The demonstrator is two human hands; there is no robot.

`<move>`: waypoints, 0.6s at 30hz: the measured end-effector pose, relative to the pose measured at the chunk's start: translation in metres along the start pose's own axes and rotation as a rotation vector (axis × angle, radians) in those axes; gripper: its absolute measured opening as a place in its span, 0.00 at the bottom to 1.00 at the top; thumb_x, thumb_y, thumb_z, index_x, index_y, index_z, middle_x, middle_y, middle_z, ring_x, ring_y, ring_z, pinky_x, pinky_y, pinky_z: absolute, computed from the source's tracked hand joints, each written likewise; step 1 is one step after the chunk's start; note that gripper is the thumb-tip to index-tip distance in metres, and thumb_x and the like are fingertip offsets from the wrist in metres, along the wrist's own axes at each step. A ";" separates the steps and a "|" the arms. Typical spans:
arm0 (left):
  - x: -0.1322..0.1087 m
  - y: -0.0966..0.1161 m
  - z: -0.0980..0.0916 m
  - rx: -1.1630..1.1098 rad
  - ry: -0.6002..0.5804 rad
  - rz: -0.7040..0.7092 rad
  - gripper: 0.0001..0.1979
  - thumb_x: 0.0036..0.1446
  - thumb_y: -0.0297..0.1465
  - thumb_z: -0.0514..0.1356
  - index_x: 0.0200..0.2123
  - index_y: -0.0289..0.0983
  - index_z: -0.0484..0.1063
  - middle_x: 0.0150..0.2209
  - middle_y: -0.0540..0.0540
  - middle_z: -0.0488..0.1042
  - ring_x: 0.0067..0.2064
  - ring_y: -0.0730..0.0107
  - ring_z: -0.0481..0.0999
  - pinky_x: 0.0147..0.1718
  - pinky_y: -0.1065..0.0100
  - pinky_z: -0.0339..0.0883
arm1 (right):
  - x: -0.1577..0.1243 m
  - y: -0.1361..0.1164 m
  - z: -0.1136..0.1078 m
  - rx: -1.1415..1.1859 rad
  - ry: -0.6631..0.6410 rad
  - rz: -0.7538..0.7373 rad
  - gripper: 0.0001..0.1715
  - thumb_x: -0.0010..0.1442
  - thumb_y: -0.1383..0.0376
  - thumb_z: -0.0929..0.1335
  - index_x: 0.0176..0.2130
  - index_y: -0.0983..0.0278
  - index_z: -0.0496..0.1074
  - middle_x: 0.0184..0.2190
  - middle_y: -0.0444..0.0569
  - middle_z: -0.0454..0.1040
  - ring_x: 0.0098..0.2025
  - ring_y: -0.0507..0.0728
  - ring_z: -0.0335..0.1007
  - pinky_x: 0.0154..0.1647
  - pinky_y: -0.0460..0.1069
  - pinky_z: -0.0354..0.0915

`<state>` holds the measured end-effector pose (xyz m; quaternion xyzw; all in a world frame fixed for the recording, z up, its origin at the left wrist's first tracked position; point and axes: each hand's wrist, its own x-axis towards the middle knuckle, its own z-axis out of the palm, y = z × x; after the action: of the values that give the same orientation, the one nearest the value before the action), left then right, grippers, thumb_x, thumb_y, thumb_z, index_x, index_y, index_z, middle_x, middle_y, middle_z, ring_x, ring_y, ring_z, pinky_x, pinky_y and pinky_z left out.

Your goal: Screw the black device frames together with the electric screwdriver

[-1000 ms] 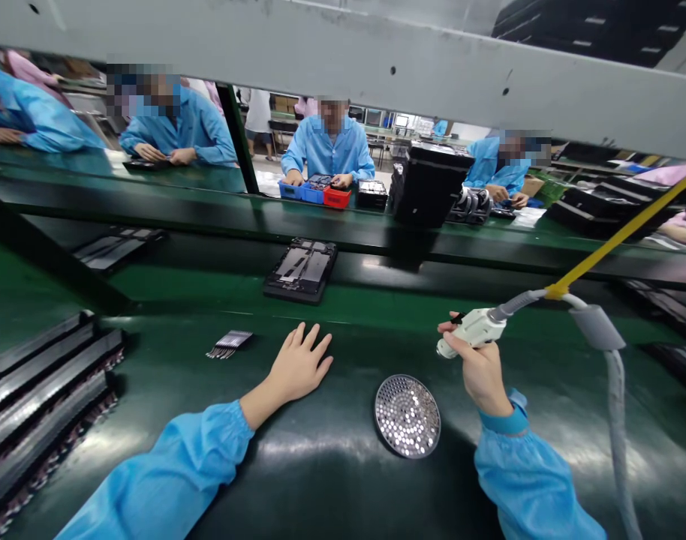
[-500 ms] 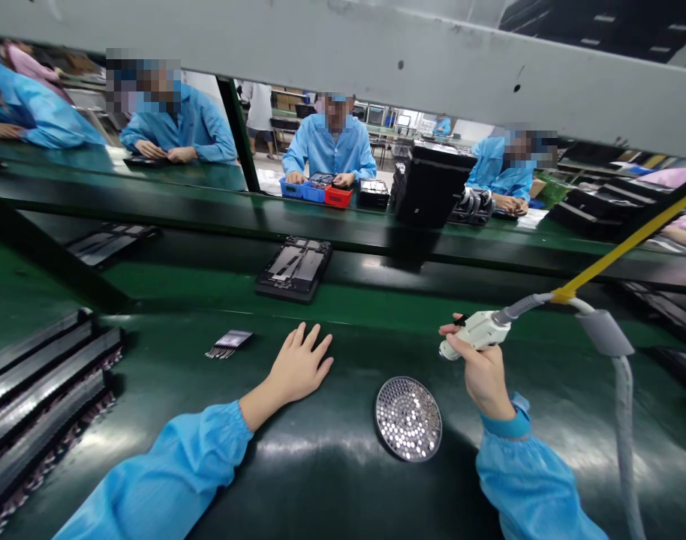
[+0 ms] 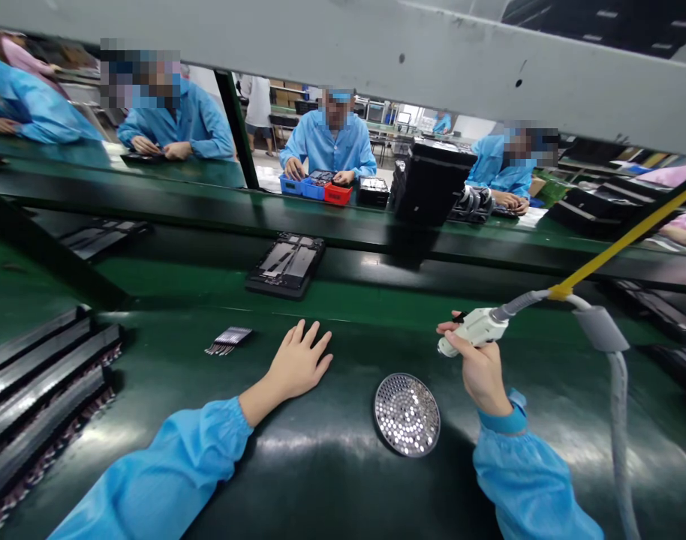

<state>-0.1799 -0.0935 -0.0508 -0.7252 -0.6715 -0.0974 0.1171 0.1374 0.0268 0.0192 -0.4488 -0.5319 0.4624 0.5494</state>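
My left hand (image 3: 299, 360) lies flat on the green work surface (image 3: 320, 480), fingers spread and holding nothing. To its left is a small bundle of flat dark pieces with pale ends (image 3: 229, 339). Wrapped in my right hand (image 3: 481, 371) is a pale handheld tool (image 3: 473, 331), raised over the surface, its grey cable leading off to the right. Between my hands, nearer to me, sits a round metal dish (image 3: 407, 415) dotted with small shiny spots. An open black tablet-like device (image 3: 287, 264) rests beyond my left hand.
Stacked black strips (image 3: 44, 405) lie at the left. A yellow strap (image 3: 630, 240) holds the cable (image 3: 618, 412) at the right. More devices (image 3: 658, 311) lie at the far right. Across the raised shelf, people in blue work near a red bin (image 3: 338, 194) and black trays (image 3: 433, 180).
The tablet-like device has shifted slightly to the left. My left hand keeps its place, and my right hand still holds the tool, almost unmoved.
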 end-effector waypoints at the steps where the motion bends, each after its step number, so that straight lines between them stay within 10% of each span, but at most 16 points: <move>1: 0.000 0.000 0.000 0.000 0.000 0.000 0.23 0.66 0.39 0.57 0.61 0.38 0.73 0.63 0.31 0.70 0.65 0.32 0.66 0.59 0.41 0.65 | 0.000 0.000 0.000 -0.006 0.000 -0.002 0.16 0.45 0.57 0.78 0.33 0.63 0.80 0.45 0.54 0.78 0.41 0.60 0.74 0.41 0.55 0.68; 18: 0.001 0.001 -0.003 -0.002 -0.023 -0.006 0.24 0.67 0.40 0.55 0.62 0.38 0.72 0.64 0.32 0.69 0.66 0.33 0.65 0.60 0.42 0.64 | 0.001 -0.001 0.001 0.053 0.025 -0.019 0.22 0.46 0.59 0.78 0.41 0.61 0.78 0.39 0.49 0.79 0.41 0.60 0.76 0.45 0.56 0.69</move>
<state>-0.1791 -0.0934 -0.0480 -0.7243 -0.6750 -0.0901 0.1082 0.1367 0.0276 0.0204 -0.4345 -0.5167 0.4654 0.5724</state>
